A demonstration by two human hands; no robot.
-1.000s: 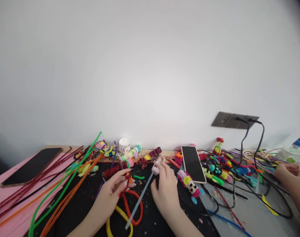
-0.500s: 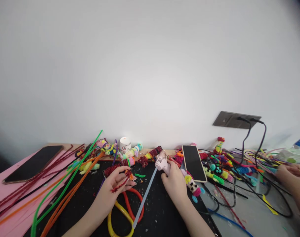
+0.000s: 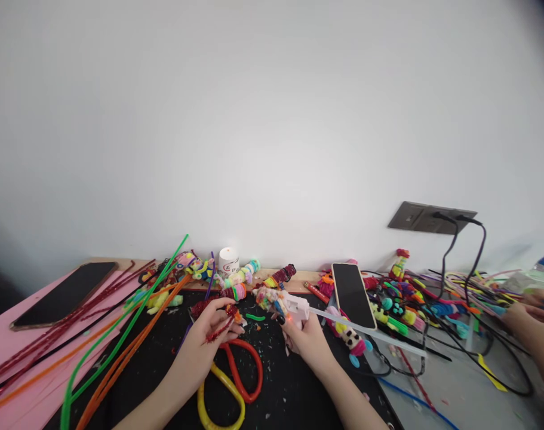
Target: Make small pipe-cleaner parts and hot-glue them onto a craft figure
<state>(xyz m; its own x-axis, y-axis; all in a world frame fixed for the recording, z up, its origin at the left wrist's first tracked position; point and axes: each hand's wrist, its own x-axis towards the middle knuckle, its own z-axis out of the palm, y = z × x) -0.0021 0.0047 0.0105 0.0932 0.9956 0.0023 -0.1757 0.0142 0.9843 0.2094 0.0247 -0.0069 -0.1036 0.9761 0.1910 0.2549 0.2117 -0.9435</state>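
Note:
My left hand (image 3: 204, 343) lies palm up over the black mat (image 3: 164, 370) and pinches a small red glittery pipe-cleaner piece (image 3: 220, 327). My right hand (image 3: 305, 337) grips a white hot glue gun (image 3: 294, 307), its nozzle pointing left toward the red piece. A clear glue stick (image 3: 370, 333) juts from the gun's back to the right. Red and yellow pipe-cleaner loops (image 3: 236, 382) lie under my left hand.
Long green, orange and red pipe cleaners (image 3: 114, 346) fan across the left. A dark phone (image 3: 63, 294) lies on pink paper, another phone (image 3: 352, 295) right of the gun. Finished colourful figures (image 3: 236, 278) line the wall. Cables (image 3: 460, 286) run from a wall socket. Another person's hands (image 3: 526, 316) work at far right.
My right hand picked the glue gun up and swung it round, so the glue stick now points right instead of down-left. My left hand lifted the red piece slightly.

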